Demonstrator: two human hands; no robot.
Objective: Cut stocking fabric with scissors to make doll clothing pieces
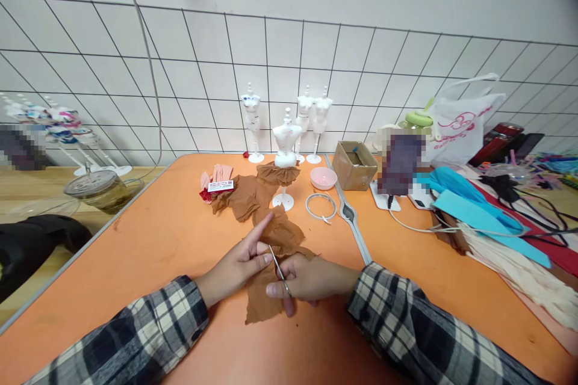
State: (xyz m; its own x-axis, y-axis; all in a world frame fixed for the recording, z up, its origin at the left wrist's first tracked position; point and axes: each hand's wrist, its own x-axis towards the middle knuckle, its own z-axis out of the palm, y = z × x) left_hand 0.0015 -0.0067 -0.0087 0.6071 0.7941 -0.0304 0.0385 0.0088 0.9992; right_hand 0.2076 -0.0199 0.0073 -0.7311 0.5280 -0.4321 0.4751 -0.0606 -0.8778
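Toward the front of the table, my right hand (302, 278) grips small metal scissors (277, 266), thumb and fingers at the handles and the blade pointing up and left. Its tip comes close to the thumb of my left hand (244, 261). My left hand pinches brown crinkled crepe paper (262, 302) between thumb and fingers, its index finger stretched forward. The paper hangs below both hands. Just beyond stands a white miniature dress form (286, 137) with a gathered brown skirt (279, 175) around its lower part. More brown crepe paper (246, 195) lies to its left.
A small labelled box (221, 186) sits on the brown paper at left. Right of the dress form are a pink bowl (323, 178), a wire coil (321, 207), a grey strap (354, 225) and a cardboard box (356, 166). Blue crepe paper (490, 210) and cables crowd the right side.
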